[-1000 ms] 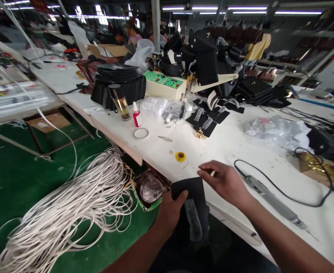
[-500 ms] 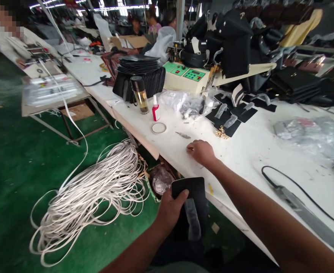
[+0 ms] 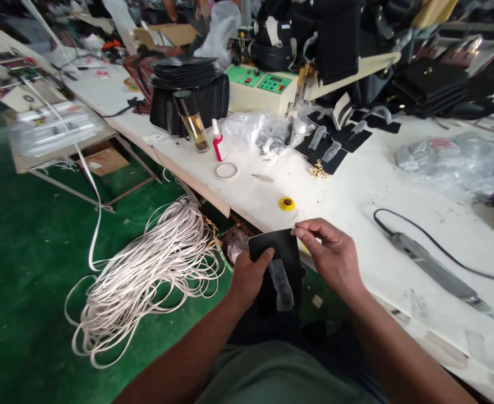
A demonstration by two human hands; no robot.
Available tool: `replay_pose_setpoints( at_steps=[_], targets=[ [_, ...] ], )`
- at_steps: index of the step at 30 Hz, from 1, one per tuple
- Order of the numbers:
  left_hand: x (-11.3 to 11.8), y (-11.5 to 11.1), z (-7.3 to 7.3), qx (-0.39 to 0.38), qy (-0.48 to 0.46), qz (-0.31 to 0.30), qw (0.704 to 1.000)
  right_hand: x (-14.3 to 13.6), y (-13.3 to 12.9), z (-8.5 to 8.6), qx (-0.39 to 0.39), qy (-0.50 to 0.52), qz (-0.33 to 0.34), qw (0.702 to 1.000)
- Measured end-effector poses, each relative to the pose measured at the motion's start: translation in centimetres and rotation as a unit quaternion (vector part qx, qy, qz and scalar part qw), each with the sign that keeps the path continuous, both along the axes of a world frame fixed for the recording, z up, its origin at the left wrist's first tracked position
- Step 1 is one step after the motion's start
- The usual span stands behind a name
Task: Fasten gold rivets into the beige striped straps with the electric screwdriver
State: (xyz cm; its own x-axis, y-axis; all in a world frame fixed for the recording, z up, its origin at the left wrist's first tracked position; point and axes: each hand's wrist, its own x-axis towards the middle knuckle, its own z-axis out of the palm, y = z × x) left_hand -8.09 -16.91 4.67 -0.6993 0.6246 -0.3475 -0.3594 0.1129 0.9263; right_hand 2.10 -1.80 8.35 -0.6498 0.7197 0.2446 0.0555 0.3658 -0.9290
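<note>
Low in the middle of the frame, the left hand [image 3: 250,275] grips a black leather piece [image 3: 277,255] from its left side, thumb pressed over the front face, holding it upright just off the near edge of the white worktable [image 3: 356,219]. A strip of clear plastic wrap [image 3: 281,285] hangs down the front of the piece. The right hand [image 3: 333,255] is at the piece's upper right corner, its thumb and forefinger pinched shut on a tiny metal part [image 3: 293,229] too small to make out, which sits right at that corner. On the table just above the hands lies a small yellow tape roll [image 3: 286,203]; farther up are a white ring [image 3: 225,170], a red-and-white glue bottle [image 3: 218,141] and a tall clear bottle with amber liquid [image 3: 192,122]. To the right of the hands a grey corded hand tool [image 3: 430,268] lies on the table. Toward the upper middle are flat black pieces [image 3: 331,147] with a little heap of gold fittings [image 3: 318,170] beside them, and a cream machine with a green panel [image 3: 260,84]. At lower left, a coil of white cord [image 3: 146,269] sprawls on the green floor [image 3: 28,269].
</note>
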Motion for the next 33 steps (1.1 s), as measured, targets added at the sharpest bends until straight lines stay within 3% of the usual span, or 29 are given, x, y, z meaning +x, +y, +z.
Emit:
replay_pose_setpoints(
  at_steps=[4, 10, 19, 33],
  targets=[
    [2.2, 1.0, 0.9, 0.004, 0.063, -0.056, 0.996, 4.4, -3.3, -1.6, 0.082, 0.024, -0.015, 0.996],
    [6.0, 2.0, 3.2, 0.010, 0.145, -0.135, 0.980, 8.8, -4.1, -1.9, 0.151, 0.029, -0.085, 0.984],
    [10.1, 1.5, 5.6, -0.011, 0.277, -0.147, 0.949, 13.4, -4.5, 0.0, 0.116, 0.059, -0.112, 0.985],
    [13.4, 1.8, 7.2, -0.024, 0.328, -0.167, 0.930, 17.5, -5.3, -0.4, 0.096, 0.056, -0.149, 0.983]
  ],
)
